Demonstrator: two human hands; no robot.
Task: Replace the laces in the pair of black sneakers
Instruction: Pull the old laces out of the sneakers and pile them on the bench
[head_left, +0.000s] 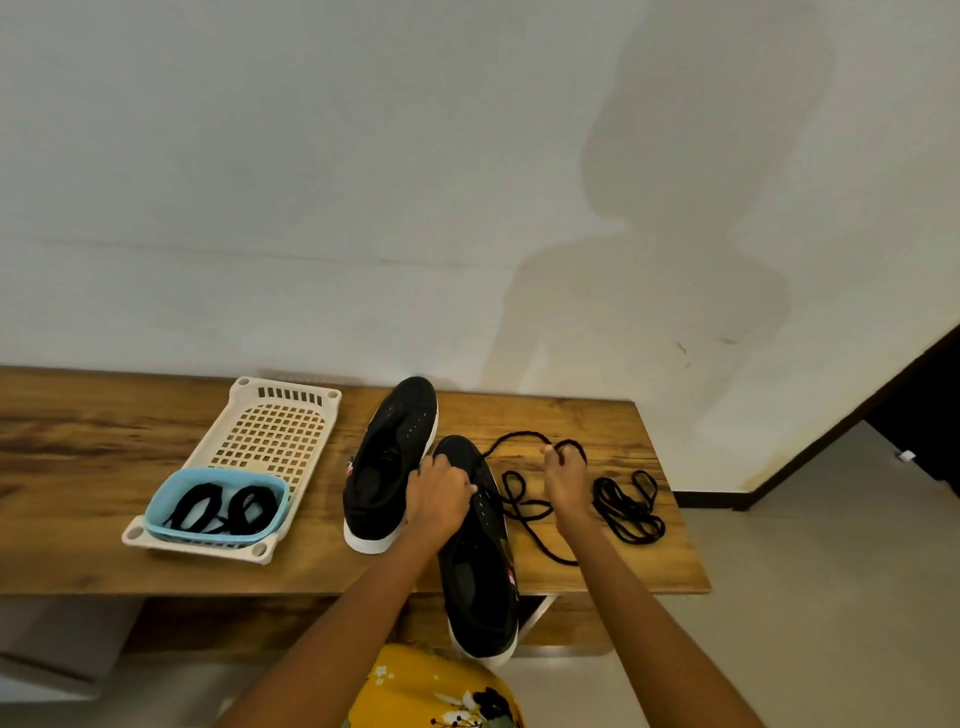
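Two black sneakers with white soles are on a wooden table. The left sneaker (387, 457) lies flat, toe toward the wall. The right sneaker (480, 561) hangs partly over the table's front edge. My left hand (439, 493) grips its toe end near the eyelets. My right hand (566, 480) pinches a black lace (524, 512) that runs from the shoe's toe and loops across the table. A second loose black lace (626, 506) lies bunched further right. A blue bowl (215, 501) holds black rolled laces (223, 509).
The blue bowl sits at the near end of a cream perforated plastic tray (270, 431) on the table's left part. The wooden table (78, 467) backs onto a white wall. Grey floor lies right of the table's end. My yellow flowered clothing (431, 691) shows below.
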